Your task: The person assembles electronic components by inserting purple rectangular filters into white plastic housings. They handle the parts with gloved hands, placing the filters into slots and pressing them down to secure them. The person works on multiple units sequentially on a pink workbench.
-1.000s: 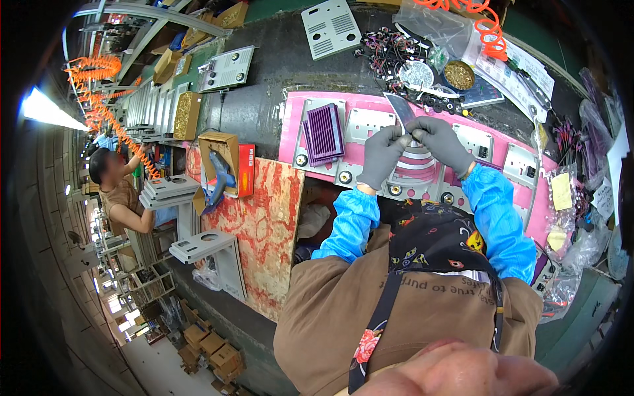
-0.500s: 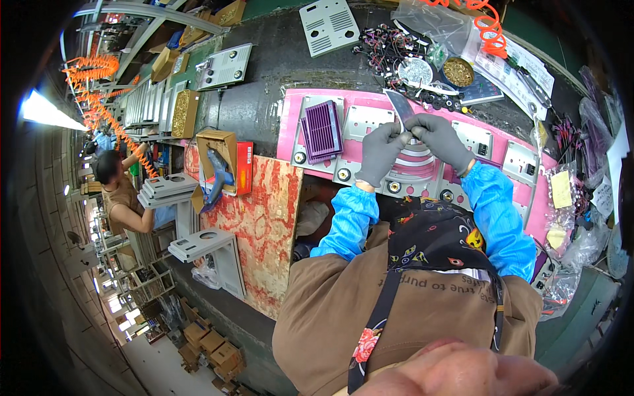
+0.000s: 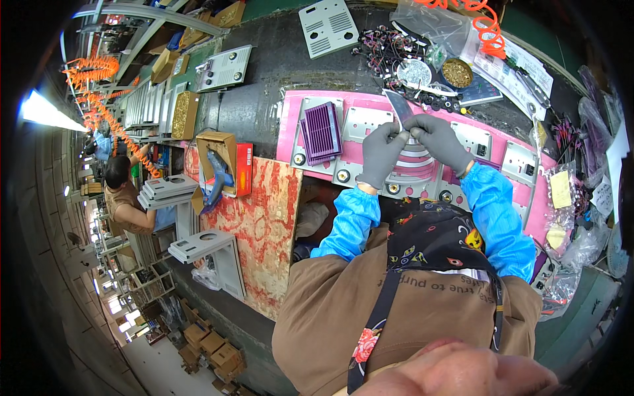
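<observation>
Since a slim part seems steadiest gripped from both sides, I have the left hand (image 3: 383,155) and right hand (image 3: 440,141) pinching the near end of a curved strip (image 3: 397,105) above the pink mat (image 3: 360,99), purple grilles (image 3: 321,132) lying left, apparently out of the way.

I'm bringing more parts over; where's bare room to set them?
Bare: dark benchtop between the knobbed panel and slotted panel; red-patterned board below the red box. Crowded: pink mat around left hand and right hand, and beyond it, the wire pile.
</observation>
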`<act>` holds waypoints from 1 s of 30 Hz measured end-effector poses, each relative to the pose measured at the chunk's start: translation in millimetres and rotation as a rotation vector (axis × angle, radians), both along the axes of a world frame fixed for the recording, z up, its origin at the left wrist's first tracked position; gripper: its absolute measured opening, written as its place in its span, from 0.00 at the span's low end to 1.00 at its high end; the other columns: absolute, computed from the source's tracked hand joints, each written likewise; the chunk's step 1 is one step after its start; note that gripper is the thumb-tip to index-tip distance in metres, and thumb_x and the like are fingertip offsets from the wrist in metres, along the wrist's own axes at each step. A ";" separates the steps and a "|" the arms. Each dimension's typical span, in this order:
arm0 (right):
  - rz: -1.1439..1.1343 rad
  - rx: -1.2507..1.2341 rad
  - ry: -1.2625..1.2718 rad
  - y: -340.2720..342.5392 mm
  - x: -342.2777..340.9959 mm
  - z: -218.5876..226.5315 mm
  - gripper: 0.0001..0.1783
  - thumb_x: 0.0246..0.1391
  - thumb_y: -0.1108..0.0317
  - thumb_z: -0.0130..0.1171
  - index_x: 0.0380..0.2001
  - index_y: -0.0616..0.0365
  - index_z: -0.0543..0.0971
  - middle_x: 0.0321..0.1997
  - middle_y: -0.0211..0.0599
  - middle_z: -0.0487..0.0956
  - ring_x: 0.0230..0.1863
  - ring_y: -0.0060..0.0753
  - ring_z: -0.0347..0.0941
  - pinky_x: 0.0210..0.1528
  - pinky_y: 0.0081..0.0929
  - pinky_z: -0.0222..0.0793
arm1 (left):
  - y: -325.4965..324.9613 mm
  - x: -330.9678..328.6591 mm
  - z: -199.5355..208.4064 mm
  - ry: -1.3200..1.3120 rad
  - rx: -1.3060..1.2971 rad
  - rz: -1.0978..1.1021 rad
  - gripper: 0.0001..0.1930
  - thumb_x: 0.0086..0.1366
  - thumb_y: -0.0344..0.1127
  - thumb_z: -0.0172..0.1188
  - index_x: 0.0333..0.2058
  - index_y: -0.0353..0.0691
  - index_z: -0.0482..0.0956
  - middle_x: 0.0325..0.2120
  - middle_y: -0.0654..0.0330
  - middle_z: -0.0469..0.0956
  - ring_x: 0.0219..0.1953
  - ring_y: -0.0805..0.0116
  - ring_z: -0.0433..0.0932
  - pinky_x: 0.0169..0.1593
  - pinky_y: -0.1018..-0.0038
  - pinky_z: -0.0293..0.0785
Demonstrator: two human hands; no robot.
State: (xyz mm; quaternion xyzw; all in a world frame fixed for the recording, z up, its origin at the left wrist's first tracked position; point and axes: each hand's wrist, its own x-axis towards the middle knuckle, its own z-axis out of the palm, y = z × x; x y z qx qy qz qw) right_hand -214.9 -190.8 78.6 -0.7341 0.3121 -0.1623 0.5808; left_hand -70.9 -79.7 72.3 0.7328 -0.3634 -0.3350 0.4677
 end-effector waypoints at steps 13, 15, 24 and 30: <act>0.027 0.140 0.102 -5.2 10.8 -3.7 0.14 0.56 0.64 0.61 0.42 0.62 0.83 0.35 0.40 0.84 0.36 0.30 0.81 0.40 0.29 0.75 | 2.3 5.6 -10.5 -0.054 0.004 -0.028 0.12 0.60 0.36 0.66 0.39 0.33 0.83 0.27 0.58 0.82 0.27 0.74 0.77 0.33 0.75 0.73; 0.005 0.104 0.100 -0.8 13.8 -4.1 0.14 0.56 0.64 0.61 0.42 0.61 0.83 0.35 0.41 0.84 0.37 0.32 0.82 0.41 0.31 0.75 | 3.7 6.4 -10.0 -0.014 0.016 -0.006 0.12 0.60 0.36 0.66 0.38 0.33 0.83 0.27 0.59 0.82 0.27 0.74 0.77 0.33 0.75 0.73; 0.095 -0.002 0.125 -4.2 12.7 -4.4 0.13 0.58 0.64 0.59 0.42 0.59 0.83 0.39 0.43 0.84 0.42 0.38 0.81 0.45 0.34 0.74 | 6.6 12.0 -17.6 0.033 -0.026 -0.028 0.12 0.61 0.36 0.66 0.38 0.34 0.83 0.28 0.60 0.82 0.27 0.77 0.77 0.33 0.76 0.73; 0.033 0.063 0.127 -6.6 14.5 -17.9 0.12 0.59 0.64 0.58 0.42 0.59 0.83 0.38 0.43 0.84 0.42 0.38 0.81 0.45 0.33 0.74 | 4.1 12.4 -23.9 0.055 -0.018 -0.022 0.12 0.61 0.34 0.66 0.39 0.33 0.83 0.28 0.60 0.82 0.28 0.76 0.76 0.33 0.75 0.73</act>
